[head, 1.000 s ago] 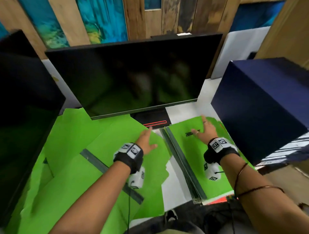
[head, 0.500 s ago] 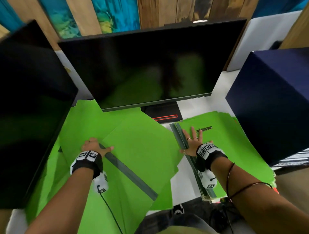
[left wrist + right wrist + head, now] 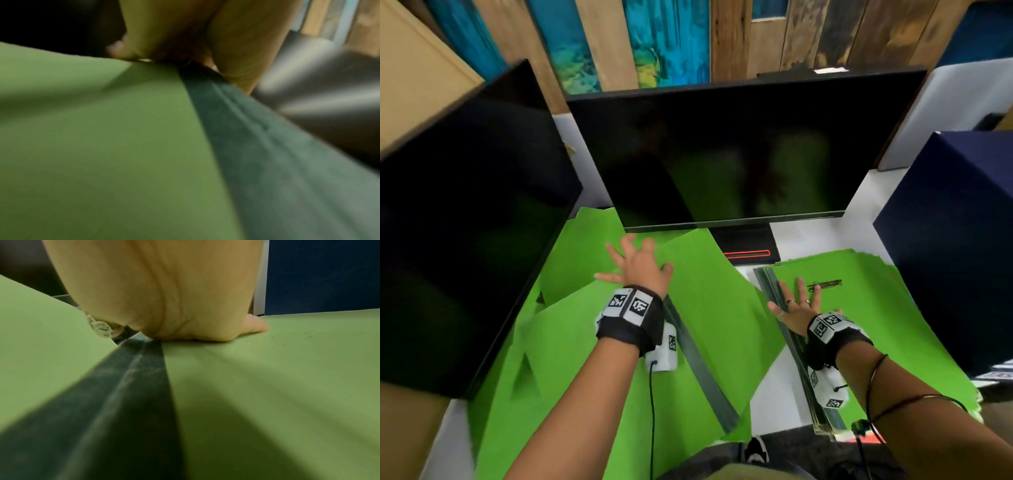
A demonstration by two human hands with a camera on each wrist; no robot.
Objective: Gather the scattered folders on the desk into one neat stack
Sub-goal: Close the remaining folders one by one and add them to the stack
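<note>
The left hand (image 3: pixel 638 265) lies flat with its fingers spread and straight, palm down on a loose green folder (image 3: pixel 709 308); it grasps nothing. In the left wrist view the palm (image 3: pixel 185 32) presses close to the dark spine strip (image 3: pixel 277 146) of this folder. From this hand, at 9 and at 7 o'clock, more loose green folders (image 3: pixel 571 359) lie scattered and overlap each other at different angles, some reaching under the side monitor (image 3: pixel 465 222). The right hand (image 3: pixel 796 303) is also released, fingers straight and spread, resting flat on the top of the folder stack (image 3: pixel 876 325), near the stack's left edge where the dark spines (image 3: pixel 796 346) run together. The right wrist view shows the heel of this hand (image 3: pixel 164 296) touching the green cover beside the dark spine (image 3: pixel 123 394). At 1 o'clock from the right hand a dark clip or pen (image 3: pixel 823 283) lies on the top folder; it is too blurred to tell which. The stack lies on the white desk (image 3: pixel 774 394), just beside a dark blue box (image 3: pixel 955 240) at 3 o'clock; what this box contains cannot be seen. At 12 o'clock stands the main monitor (image 3: pixel 722 154) with its base (image 3: pixel 748 248).
</note>
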